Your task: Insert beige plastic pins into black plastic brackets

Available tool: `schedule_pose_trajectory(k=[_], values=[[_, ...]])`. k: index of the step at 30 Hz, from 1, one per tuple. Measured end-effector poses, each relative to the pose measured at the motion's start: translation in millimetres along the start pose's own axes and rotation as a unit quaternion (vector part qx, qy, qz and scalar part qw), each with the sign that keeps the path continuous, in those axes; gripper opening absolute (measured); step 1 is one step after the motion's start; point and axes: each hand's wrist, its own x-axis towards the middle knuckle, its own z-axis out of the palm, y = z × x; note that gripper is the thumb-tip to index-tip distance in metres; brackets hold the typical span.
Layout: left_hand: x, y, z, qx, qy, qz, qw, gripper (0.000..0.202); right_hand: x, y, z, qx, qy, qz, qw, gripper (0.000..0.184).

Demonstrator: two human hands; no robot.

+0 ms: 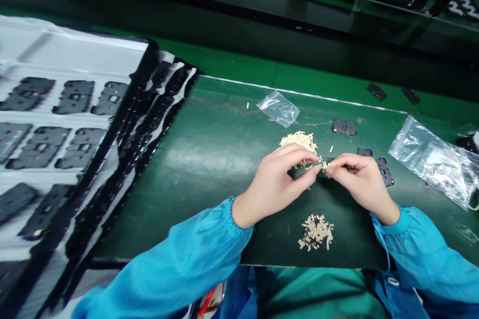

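My right hand [359, 179] pinches a small cream-coloured piece [325, 165] between thumb and forefinger. Right against it, my left hand [281, 174] has its thumb and forefinger drawn together in a pinch. Something tiny and pale shows at those left fingertips, too small to make out. Behind the left fingers lies a pile of cream-coloured strips [300, 141], partly hidden by the hand. Nearer to me sits a second pile of small cream and dark pieces [317, 232]. Both wrists are in blue elasticated sleeves.
Black plastic parts [344, 127] lie beyond and beside my right hand. A clear plastic bag [279, 108] lies behind the strips, and a larger filled bag [436, 162] is at the right. On the left, stacked trays [75, 119] hold several dark parts. A dark shelf spans the back.
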Motion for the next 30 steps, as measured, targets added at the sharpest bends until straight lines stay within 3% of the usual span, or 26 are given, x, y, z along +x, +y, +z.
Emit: schedule_pose_trajectory(k=[5, 11, 17, 30], values=[[-5.3, -0.2, 1.7, 0.111, -0.032, 0.087, 0.989, 0.016, -0.8, -0.7, 0.9, -0.032, -0.004, -0.037, 0.999, 0.012], [-8.3, 2.5, 1.9, 0.186, 0.047, 0.132, 0.973, 0.014, -1.5, 1.8, 1.5, -0.037, 0.017, -0.033, 0.999, 0.012], [-8.0, 3.7, 1.1, 0.155, -0.073, 0.108, 0.979, 0.021, -1.5, -1.2, 1.5, -0.046, -0.007, -0.053, 0.998, 0.012], [-5.6, 4.9, -3.9, 0.198, -0.141, 0.114, 0.963, 0.023, -1.7, -2.9, 1.0, -0.134, -0.039, -0.122, 0.983, 0.016]])
